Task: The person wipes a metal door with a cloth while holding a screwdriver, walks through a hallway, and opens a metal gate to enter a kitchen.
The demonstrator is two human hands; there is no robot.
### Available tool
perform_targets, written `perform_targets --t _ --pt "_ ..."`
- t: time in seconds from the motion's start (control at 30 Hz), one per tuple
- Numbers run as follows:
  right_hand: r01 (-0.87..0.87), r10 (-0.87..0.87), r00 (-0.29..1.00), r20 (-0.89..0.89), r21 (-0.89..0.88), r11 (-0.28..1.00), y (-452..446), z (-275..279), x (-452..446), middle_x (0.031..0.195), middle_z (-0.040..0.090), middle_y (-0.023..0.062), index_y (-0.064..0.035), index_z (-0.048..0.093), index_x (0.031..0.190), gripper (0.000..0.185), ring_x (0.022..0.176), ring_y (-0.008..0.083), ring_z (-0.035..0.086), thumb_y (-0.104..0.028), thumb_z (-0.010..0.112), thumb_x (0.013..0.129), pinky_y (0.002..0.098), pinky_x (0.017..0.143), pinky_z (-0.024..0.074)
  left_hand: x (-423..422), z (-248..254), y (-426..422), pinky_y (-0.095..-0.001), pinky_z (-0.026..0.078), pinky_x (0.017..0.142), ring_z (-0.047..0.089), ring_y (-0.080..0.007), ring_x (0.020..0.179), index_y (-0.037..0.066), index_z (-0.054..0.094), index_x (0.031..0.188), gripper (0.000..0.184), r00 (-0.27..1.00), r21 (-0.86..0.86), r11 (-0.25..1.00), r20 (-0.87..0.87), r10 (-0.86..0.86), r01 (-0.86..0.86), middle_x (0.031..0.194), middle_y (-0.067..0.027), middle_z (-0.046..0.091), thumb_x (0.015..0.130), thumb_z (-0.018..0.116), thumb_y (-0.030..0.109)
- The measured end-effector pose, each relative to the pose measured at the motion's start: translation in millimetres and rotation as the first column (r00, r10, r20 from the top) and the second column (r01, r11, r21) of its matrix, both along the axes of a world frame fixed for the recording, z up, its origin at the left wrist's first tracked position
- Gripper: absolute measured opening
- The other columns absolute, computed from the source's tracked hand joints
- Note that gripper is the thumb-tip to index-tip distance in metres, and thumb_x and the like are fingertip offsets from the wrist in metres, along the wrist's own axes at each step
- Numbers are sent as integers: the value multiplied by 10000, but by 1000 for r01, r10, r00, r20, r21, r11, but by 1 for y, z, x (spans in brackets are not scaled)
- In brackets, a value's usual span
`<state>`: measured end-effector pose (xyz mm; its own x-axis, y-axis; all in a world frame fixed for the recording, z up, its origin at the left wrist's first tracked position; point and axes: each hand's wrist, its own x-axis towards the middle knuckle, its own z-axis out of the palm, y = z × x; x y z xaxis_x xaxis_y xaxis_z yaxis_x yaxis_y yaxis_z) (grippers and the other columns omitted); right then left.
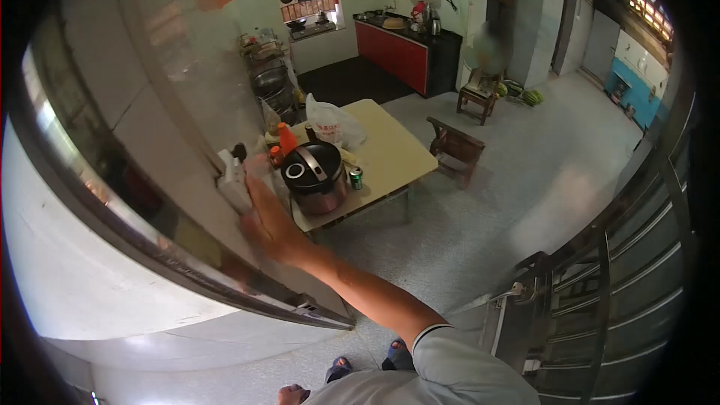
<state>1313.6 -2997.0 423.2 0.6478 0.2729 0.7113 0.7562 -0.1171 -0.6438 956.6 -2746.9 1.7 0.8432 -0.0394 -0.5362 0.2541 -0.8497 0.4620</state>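
Note:
My right hand reaches out to the wall on the left, at the end of my outstretched arm. Its fingers look spread at the edge of a white switch or socket panel; contact is hard to judge because they are partly blurred. A black plug-like piece sticks out at the panel's top. Just right of the hand, a black and dark-red rice cooker stands on the table. At the bottom edge, a small part of what looks like my left hand shows; its fingers cannot be made out.
Orange-capped bottles, a white plastic bag and a green can share the table. A wooden chair stands right of it. A metal barred gate is at my right, a door frame at left. A blurred person is farther back.

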Motion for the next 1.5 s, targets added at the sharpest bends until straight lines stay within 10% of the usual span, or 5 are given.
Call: perform_targets --t 0.97,1.1,1.2,1.33,1.5 --pt "499 -994 -88 -64 -866 12 -489 -412 -272 935 635 140 -24 648 919 271 896 306 588 -217 466 860 399 778 469 377 -88 -299 -422 498 708 635 -330 837 47 669 861 411 983 -83 986 -102 -155 147 877 -189 651 613 682 374" --pt "813 -747 -249 -616 -552 184 -506 -455 -281 885 636 111 -47 618 978 252 846 285 600 -220 492 846 401 694 485 462 -5 -343 -393 483 676 626 -307 820 12 648 878 353 841 -51 839 45 -539 541 863 -200 642 682 669 305" --pt "724 255 680 -688 686 -79 -530 -442 -190 884 638 86 -71 579 1050 264 804 267 613 -231 513 850 388 609 501 510 102 -413 -394 469 631 605 -289 710 -42 620 825 327 976 -256 948 -60 -211 189 778 -190 627 693 674 252" --pt "920 -23 -121 -992 -121 373 -564 -353 -8 936 640 113 -45 576 1038 256 800 231 629 -222 543 856 367 672 517 556 12 -434 -392 467 606 582 -279 618 -57 612 830 313 984 -216 975 -154 -92 58 738 -168 609 714 655 230" --pt "924 300 130 -945 225 308 -638 -395 139 944 632 88 -55 571 1049 240 784 162 598 -170 582 838 277 645 505 560 51 -466 -405 475 580 586 -284 595 -40 624 849 300 967 -237 937 40 -253 255 725 -172 608 743 627 240"
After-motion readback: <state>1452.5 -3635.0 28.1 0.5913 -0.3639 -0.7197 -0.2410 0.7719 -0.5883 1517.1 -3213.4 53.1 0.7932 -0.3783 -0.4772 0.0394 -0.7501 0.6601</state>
